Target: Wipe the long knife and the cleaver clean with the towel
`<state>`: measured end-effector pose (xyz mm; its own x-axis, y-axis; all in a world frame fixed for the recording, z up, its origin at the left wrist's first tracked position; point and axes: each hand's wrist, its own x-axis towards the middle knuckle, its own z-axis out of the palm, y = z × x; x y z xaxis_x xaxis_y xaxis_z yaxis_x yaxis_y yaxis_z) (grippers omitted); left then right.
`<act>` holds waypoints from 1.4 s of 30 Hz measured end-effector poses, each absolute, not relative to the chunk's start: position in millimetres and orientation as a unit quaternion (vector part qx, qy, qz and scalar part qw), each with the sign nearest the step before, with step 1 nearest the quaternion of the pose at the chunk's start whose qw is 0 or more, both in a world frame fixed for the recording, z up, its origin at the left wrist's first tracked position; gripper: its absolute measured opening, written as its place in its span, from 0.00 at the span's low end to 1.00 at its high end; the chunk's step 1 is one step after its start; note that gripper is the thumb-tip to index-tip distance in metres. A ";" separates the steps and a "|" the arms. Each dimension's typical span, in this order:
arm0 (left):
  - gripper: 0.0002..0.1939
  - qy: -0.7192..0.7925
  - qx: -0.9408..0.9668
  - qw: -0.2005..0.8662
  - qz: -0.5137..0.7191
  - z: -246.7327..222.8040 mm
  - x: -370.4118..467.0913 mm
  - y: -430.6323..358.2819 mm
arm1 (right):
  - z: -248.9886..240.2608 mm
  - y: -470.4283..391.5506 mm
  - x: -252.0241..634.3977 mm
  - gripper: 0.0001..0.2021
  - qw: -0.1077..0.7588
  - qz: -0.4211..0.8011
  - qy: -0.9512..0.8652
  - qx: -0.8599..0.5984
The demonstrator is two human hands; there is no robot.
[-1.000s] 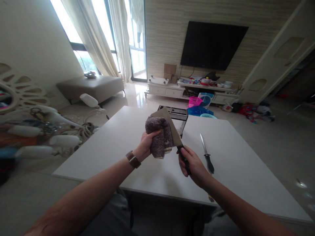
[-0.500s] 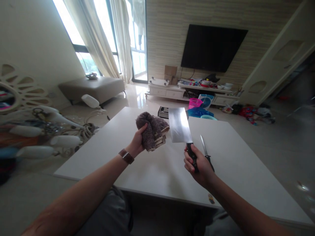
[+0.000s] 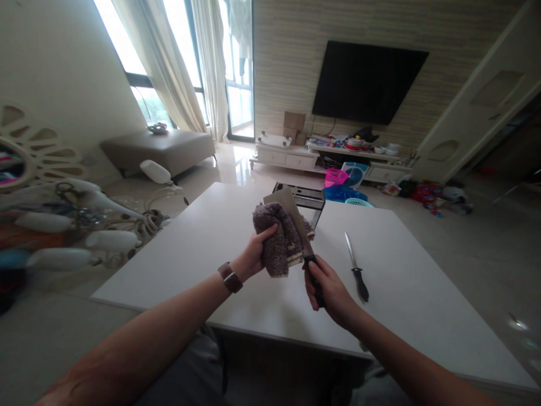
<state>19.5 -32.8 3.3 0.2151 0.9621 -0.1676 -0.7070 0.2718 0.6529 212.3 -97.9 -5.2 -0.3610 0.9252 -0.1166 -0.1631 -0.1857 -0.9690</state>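
Bunched in my left hand (image 3: 254, 252) is a fuzzy grey-brown cloth (image 3: 276, 239), held above the white table (image 3: 177, 254). My right hand (image 3: 332, 287) grips the black handle of a wide-bladed cleaver (image 3: 287, 200). The cloth lies against the blade, covering much of it, and a bit of cloth shows beyond the blade's right side. A sharpening rod (image 3: 355, 268) with a black handle rests on the table, right of my right hand.
At the table's far edge is a black and silver rack-like object (image 3: 304, 197). Beyond it are a pink basket (image 3: 336, 177) and a blue bag (image 3: 344, 193). White lamp parts (image 3: 112, 241) lie left of the table.
The cleaver has turned and shifted left, and the cloth has moved right to meet its blade. More of the rack-like object and the whole sharpening rod now show.
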 end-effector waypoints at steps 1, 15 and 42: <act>0.22 0.291 0.233 0.726 0.578 3.8 21.0 -33.5 | -6.1 -98.1 212.4 0.18 0.405 0.659 -0.498 -0.391; 0.25 0.377 0.355 0.603 0.607 4.7 4.2 -34.7 | -3.3 -94.7 229.0 0.17 0.404 0.626 -0.518 -0.420; 0.19 0.284 0.196 0.781 0.521 0.2 7.6 -27.5 | 3.4 -94.6 218.3 0.18 0.490 0.691 -0.378 -0.374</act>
<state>7.6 -27.5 0.2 0.2965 0.9246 -0.2391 -0.7025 0.3807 0.6013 218.3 -94.6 3.4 -0.2399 0.9597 -0.1465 -0.3941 -0.2342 -0.8887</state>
